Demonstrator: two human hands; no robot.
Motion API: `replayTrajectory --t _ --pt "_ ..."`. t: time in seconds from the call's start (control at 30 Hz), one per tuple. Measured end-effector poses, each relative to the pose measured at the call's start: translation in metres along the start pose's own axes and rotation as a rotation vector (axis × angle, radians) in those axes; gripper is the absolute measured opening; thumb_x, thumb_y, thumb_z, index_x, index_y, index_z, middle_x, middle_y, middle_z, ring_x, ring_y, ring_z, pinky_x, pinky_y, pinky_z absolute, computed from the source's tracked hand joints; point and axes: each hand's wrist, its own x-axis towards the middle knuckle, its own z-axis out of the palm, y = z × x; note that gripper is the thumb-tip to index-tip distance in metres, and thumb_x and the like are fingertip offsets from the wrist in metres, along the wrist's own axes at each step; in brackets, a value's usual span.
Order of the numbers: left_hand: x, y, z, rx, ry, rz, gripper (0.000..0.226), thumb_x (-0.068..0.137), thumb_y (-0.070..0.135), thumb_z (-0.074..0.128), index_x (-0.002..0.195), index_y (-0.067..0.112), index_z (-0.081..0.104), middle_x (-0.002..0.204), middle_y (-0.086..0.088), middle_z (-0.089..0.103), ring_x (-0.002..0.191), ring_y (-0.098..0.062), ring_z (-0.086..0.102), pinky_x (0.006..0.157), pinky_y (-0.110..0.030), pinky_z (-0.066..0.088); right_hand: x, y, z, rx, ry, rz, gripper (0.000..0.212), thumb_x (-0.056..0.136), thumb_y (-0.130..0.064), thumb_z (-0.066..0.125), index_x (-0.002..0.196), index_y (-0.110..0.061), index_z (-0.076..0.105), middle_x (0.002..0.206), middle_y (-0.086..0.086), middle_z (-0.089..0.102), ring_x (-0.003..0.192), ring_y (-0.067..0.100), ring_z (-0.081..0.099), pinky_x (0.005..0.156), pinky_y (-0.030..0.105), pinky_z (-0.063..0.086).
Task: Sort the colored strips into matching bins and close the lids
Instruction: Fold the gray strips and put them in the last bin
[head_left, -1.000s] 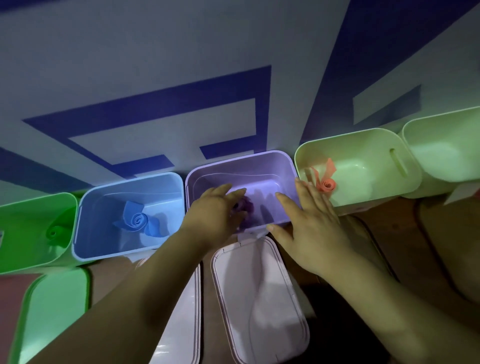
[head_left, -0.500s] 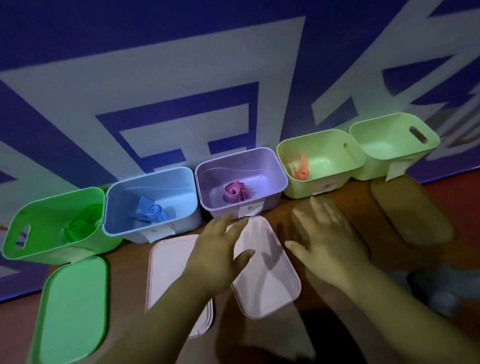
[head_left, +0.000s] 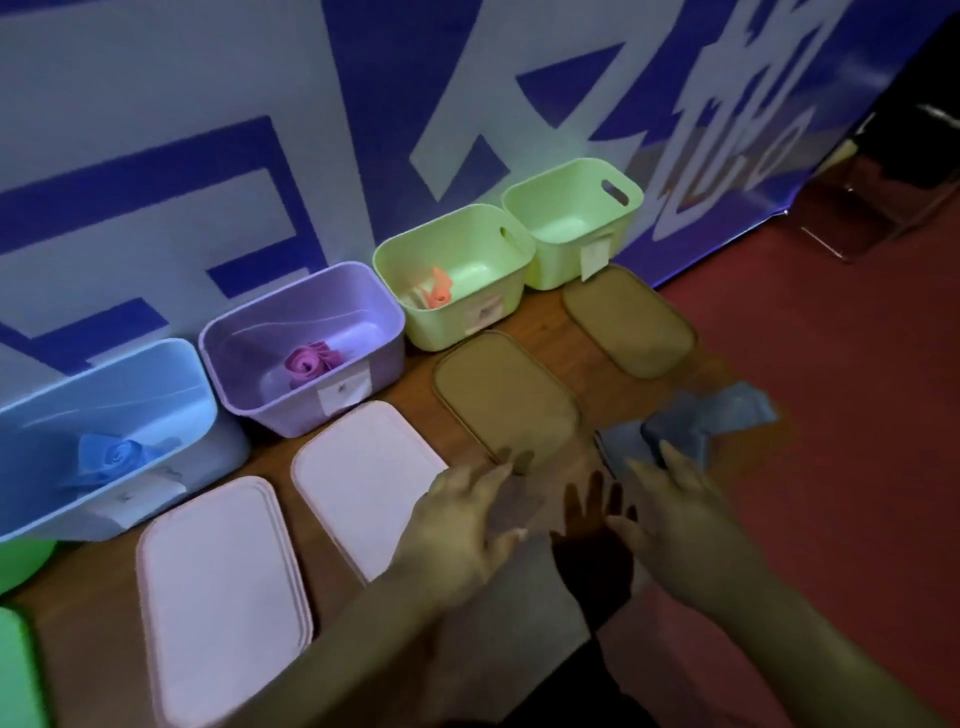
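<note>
Both hands have withdrawn from the purple bin at 9 o'clock, leaving the magenta strip rolled inside, its pink lid not yet on, and the left hand and right hand, fingers spread wide and empty, now reach toward the grey-blue strips at 3 o'clock.
</note>
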Motion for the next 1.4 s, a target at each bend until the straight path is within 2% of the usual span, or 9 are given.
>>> replayTrajectory --t 0.2,0.37,0.5,0.67,0.87,1.0,1.1,1.3,1.4 --pt "0.075 0.042 0.047 -0.055 -0.045 -0.035 0.078 0.083 0.061 0.055 0.152 0.034 0.029 0.155 0.008 0.032 0.139 -0.017 0.033 0.114 -0.034 0.033 0.034 0.072 -0.011 0.055 0.005 0.020 0.072 0.085 -0.059 0.060 0.146 -0.026 0.040 0.157 0.010 0.032 0.145 0.030 0.030 0.112 0.044 0.036" --pt "0.140 0.086 0.081 -0.078 -0.104 -0.061 0.076 0.080 0.058 0.058 0.148 0.032 0.035 0.151 0.005 0.037 0.137 -0.018 0.036 0.111 -0.038 0.037 0.068 0.135 -0.020 0.167 -0.015 0.035 0.065 0.083 -0.052 0.063 0.138 -0.021 0.050 0.143 0.011 0.049 0.125 0.031 0.051 0.097 0.043 0.048" --pt "0.183 0.104 0.103 -0.044 -0.131 -0.042 0.068 0.082 0.057 0.050 0.142 0.025 0.045 0.136 0.000 0.051 0.121 -0.024 0.052 0.099 -0.040 0.045 0.095 0.171 -0.022 0.190 -0.010 0.066 0.055 0.085 -0.044 0.066 0.131 -0.018 0.054 0.127 0.007 0.055 0.112 0.030 0.057 0.090 0.038 0.048" --pt "0.238 0.132 0.122 -0.037 -0.172 0.001 0.047 0.083 0.053 0.048 0.119 0.022 0.055 0.107 -0.001 0.059 0.099 -0.025 0.059 0.079 -0.038 0.048 0.125 0.215 -0.019 0.293 0.040 0.164 0.044 0.083 -0.025 0.071 0.123 -0.009 0.059 0.138 0.015 0.052 0.128 0.034 0.048 0.098 0.038 0.044" --pt "0.291 0.162 0.139 0.026 -0.176 0.125 0.060 0.089 0.050 0.058 0.139 0.017 0.049 0.135 -0.006 0.052 0.121 -0.025 0.050 0.099 -0.043 0.043 0.147 0.256 -0.009 0.409 0.141 0.303 0.052 0.084 -0.015 0.071 0.133 -0.010 0.058 0.124 0.011 0.062 0.107 0.032 0.059 0.087 0.030 0.043" --pt "0.317 0.178 0.152 0.046 -0.179 0.147 0.059 0.087 0.049 0.053 0.133 0.012 0.055 0.126 -0.010 0.057 0.114 -0.031 0.055 0.092 -0.044 0.049 0.158 0.272 0.007 0.460 0.191 0.371 0.038 0.083 -0.012 0.070 0.121 -0.012 0.064 0.108 0.011 0.067 0.097 0.033 0.061 0.080 0.033 0.048" --pt "0.332 0.183 0.159 0.072 -0.194 0.166 0.053 0.086 0.043 0.059 0.131 0.015 0.055 0.121 -0.008 0.057 0.111 -0.029 0.053 0.091 -0.042 0.047 0.164 0.276 0.012 0.538 0.255 0.431 0.028 0.082 -0.007 0.068 0.110 -0.015 0.070 0.100 0.007 0.070 0.090 0.026 0.063 0.073 0.026 0.043" --pt "0.342 0.188 0.164 0.049 -0.202 0.198 0.044 0.087 0.038 0.066 0.124 0.015 0.058 0.112 -0.005 0.060 0.103 -0.024 0.054 0.088 -0.040 0.048 0.165 0.277 0.003 0.749 0.285 0.512 0.033 0.082 -0.006 0.070 0.108 -0.027 0.067 0.089 -0.013 0.063 0.079 0.004 0.060 0.064 0.004 0.039" --pt "0.339 0.186 0.158 0.004 -0.241 0.199 0.038 0.090 0.036 0.065 0.121 0.016 0.059 0.108 -0.003 0.061 0.103 -0.023 0.053 0.089 -0.037 0.048 0.158 0.272 -0.012 0.876 0.326 0.489 0.036 0.082 -0.005 0.073 0.100 -0.035 0.067 0.082 -0.019 0.063 0.075 -0.004 0.060 0.063 0.006 0.044"
